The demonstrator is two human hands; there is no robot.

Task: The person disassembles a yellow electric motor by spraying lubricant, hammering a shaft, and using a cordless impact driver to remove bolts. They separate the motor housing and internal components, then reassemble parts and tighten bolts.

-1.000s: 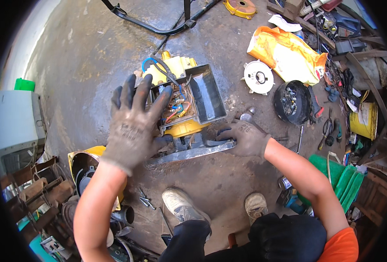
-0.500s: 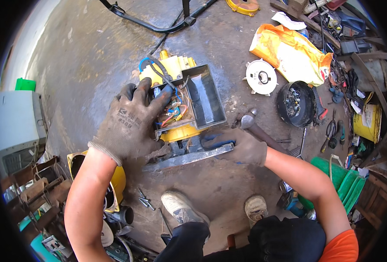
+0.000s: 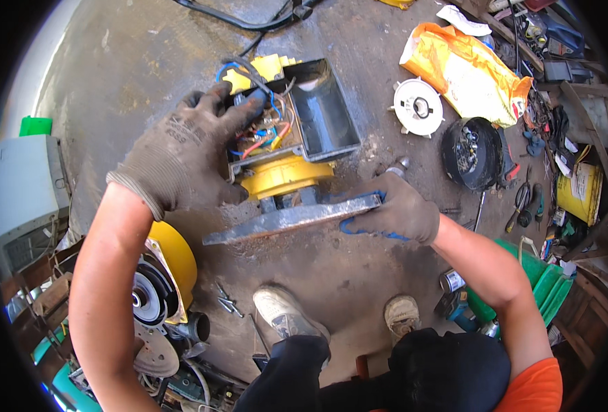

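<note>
Between my hands is a yellow electric motor [image 3: 287, 174] with an open black terminal box [image 3: 328, 117] and a long, worn metal plate [image 3: 293, 223] along its near side. Red, blue and yellow wires [image 3: 269, 137] show in the box's left compartment. My left hand [image 3: 190, 141], in a grey-brown work glove, grips the motor's left side, fingers over the box edge and thumb by the yellow body. My gloved right hand [image 3: 396, 211] is closed around the plate's right end. Behind that hand a hammer [image 3: 399, 165] shows only its head.
To the right lie a white fan wheel [image 3: 418, 107], an orange and white bag [image 3: 465, 72] and a black bowl [image 3: 486, 165] with small metal parts. A yellow motor housing [image 3: 177, 257] and several bolts [image 3: 228, 300] are at the lower left. A metal frame [image 3: 249, 24] stands at the far side.
The motor has moved away from my feet and tilted, showing more of its yellow body. Both hands have moved with it, and the right now covers most of the hammer.
</note>
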